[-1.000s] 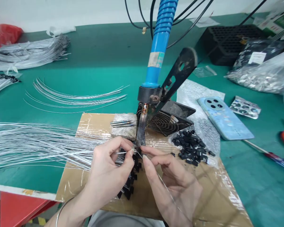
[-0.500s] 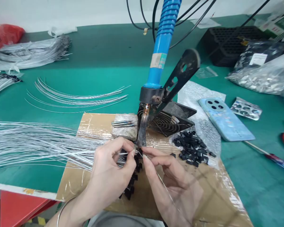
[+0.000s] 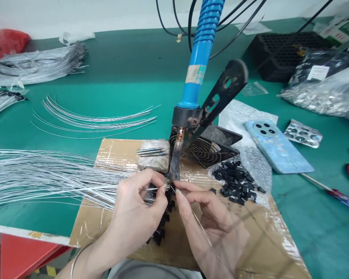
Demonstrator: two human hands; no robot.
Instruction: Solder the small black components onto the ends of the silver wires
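Your left hand has a pale wire pinched between thumb and index finger, its end just under the tip of the blue-handled soldering iron. Your right hand grips a thin metallic strand between thumb and fingers; one end points up at the same spot, the rest runs back down across the palm. Fingertips of both hands nearly meet right below the iron. Contact there is small and partly covered by your fingers, so I can't tell whether the strand actually touches wire or tip. Iron is clamped tip-down in a black bracket. Under your hands, a row of black pieces sits on the cardboard. Main wire bundle lies to your left, ends reaching onto the cardboard; a smaller spread of wires is on the green bench top behind it. Wrapped block with thin metal rods on top is just left of the tip. Loose black parts are piled right of it, near the blue phone.
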